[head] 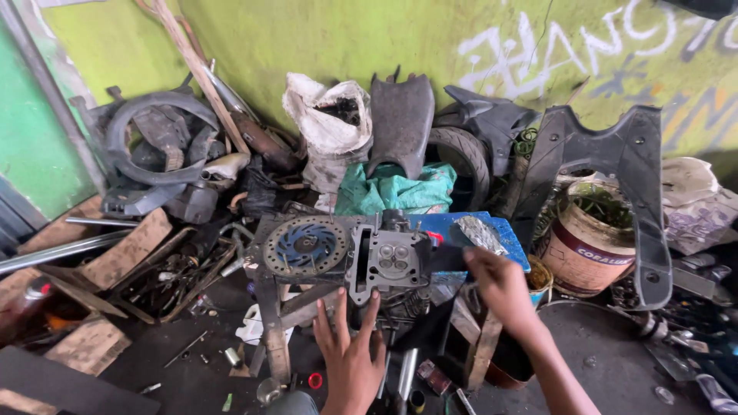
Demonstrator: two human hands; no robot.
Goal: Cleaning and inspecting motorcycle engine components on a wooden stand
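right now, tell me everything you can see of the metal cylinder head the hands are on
The cylinder head is a grey, grimy cast-metal block lying face-up on a rough stand among scrap parts. Its centre shows a round chamber with four small valve discs; a tall slot runs down its left side, and bolt holes sit near the corners. The left hand touches its lower edge with spread fingers. The right hand rests just beside its right edge. A brake disc lies to its left.

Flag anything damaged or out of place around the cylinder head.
The cylinder head sits tilted on a makeshift wooden stand, steadied by the left hand. The right hand rests by a blue tray. Small loose parts litter the dark floor.
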